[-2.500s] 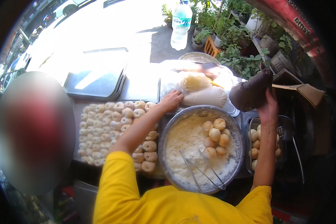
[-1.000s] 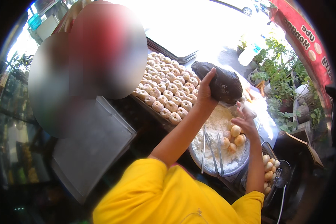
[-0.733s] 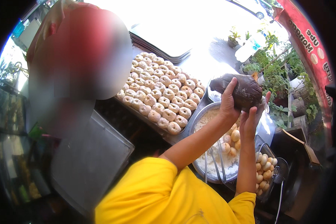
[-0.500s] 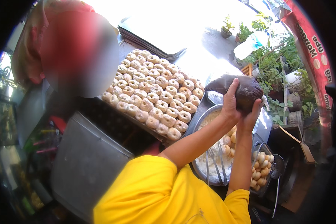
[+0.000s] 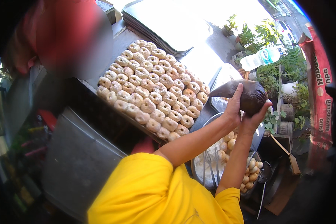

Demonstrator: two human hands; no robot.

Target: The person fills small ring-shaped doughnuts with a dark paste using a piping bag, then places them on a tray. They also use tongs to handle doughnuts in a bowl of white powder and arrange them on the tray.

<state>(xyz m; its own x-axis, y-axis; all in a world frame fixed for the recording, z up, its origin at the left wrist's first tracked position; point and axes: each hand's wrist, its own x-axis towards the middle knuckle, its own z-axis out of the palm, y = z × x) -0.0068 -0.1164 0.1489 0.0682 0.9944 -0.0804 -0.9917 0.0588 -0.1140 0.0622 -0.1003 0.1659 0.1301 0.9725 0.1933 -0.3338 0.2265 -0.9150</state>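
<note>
A filled plastic piping bag (image 5: 254,96), dark brown, is held up in front of me, its narrow end pointing left. My left hand (image 5: 233,106) grips it from the left side with the thumb raised along it. Cupped beneath its bulging end is my right hand (image 5: 254,118). To the left of the bag lie rows of sugar-dusted filled buns (image 5: 161,88), many with a hole in the side facing up. Below my forearms stands a metal basin (image 5: 194,167) of white powder with several round buns and metal utensils, one of them a fork (image 5: 210,166).
A wire basket of small round buns (image 5: 251,174) stands beside a long-handled strainer (image 5: 265,173). Stacked trays (image 5: 156,26) lie at the back. A plastic bottle (image 5: 261,59), potted plants (image 5: 283,80) and a red banner (image 5: 320,115) are on the right; a grey box (image 5: 82,160) is lower left.
The view has shifted, and the piping bag appears slightly further right and lower. Both hands keep hold of it. The person in red at upper left has moved.
</note>
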